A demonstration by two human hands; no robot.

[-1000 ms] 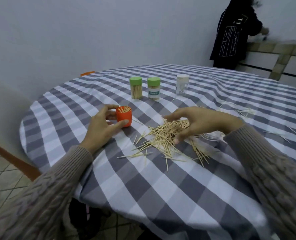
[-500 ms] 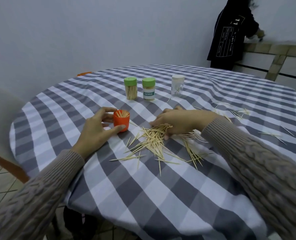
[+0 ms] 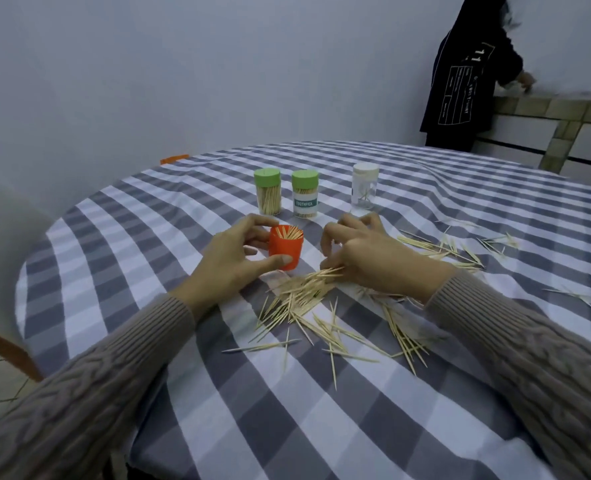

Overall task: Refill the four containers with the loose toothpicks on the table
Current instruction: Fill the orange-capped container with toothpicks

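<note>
The left hand (image 3: 233, 259) grips the orange container (image 3: 286, 249) with thumb on the near wall and fingers (image 3: 259, 221) curled round the far side; in all likelihood this steadies the open, lidless cup upright so that it does not tip while it is loaded. The cup stands on the counter (image 3: 218, 410) just left of the main pile and already holds a cluster of toothpicks standing on end. The right hand (image 3: 373, 259) rests palm down at the far edge of the loose toothpicks (image 3: 308, 299), its fingers (image 3: 332, 233) curled inward and gathering; whether they actually pinch a bundle cannot be told, as the fingertips are turned under. More loose toothpicks lie scattered to the right, well apart from the pile. Behind the hands stand two green-lidded containers (image 3: 268, 192), both visibly stocked, and a white-lidded clear container (image 3: 365, 187) that looks nearly empty; all three are capped and parked out of the working zone. A person in a dark jacket (image 3: 467, 81) stands at the rear. Compared with one second ago, the right hand has drawn in from a flat reach across the pile to a curled posture nearer the orange container, while the left hand's grip is unchanged.
</note>
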